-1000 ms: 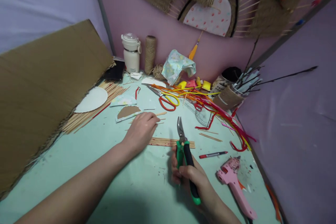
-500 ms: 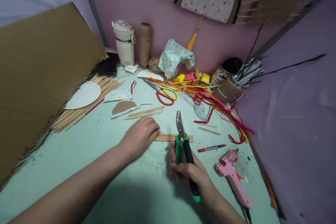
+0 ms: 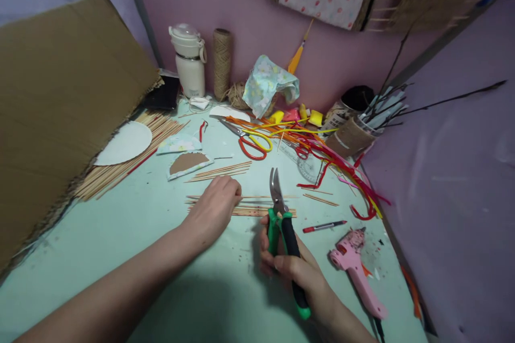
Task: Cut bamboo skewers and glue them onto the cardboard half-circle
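**Pruners raised over a row of sticks**

At left, a cardboard sheet [image 3: 72,91] runs out of view. The left hand [image 3: 215,201] seems to pinch a thin stick [image 3: 257,196], its fingertips being hidden; the stick runs left to right, just beyond a parallel stick row [image 3: 249,211]. The pruners [image 3: 290,241] point away from the person, blades slightly parted, handles wrapped by the right hand [image 3: 295,273]. Farther right, a container's [image 3: 335,127] print is too small to read.
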Tool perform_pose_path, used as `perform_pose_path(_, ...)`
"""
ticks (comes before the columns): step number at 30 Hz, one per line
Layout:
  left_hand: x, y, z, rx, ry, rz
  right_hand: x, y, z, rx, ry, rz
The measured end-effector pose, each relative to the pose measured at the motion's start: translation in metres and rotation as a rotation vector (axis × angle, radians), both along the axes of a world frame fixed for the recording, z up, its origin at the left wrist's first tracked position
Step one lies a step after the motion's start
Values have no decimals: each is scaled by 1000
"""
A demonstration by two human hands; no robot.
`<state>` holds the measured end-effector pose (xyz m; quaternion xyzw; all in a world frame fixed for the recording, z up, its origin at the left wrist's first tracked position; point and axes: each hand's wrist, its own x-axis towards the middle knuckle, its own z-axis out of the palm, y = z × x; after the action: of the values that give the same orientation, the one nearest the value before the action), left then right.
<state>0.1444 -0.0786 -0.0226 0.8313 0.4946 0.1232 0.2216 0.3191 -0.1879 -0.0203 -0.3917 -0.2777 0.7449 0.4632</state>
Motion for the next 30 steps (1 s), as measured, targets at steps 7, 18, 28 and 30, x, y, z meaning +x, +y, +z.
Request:
perform_pose_path(7,-4,0,10,-146,43,-41,1,0,5,-12,-76,53)
perform_pose_path(18,-14,6,9,1,-139,109,-1,-1,4,-31,-101,94)
perform_pose_path(28,-27,8,17,48,-382,58,-8,1,14,-67,-202,178)
perform_pose_path(30,-26,7,20,17,-385,27,-6,1,13,-55,-208,204)
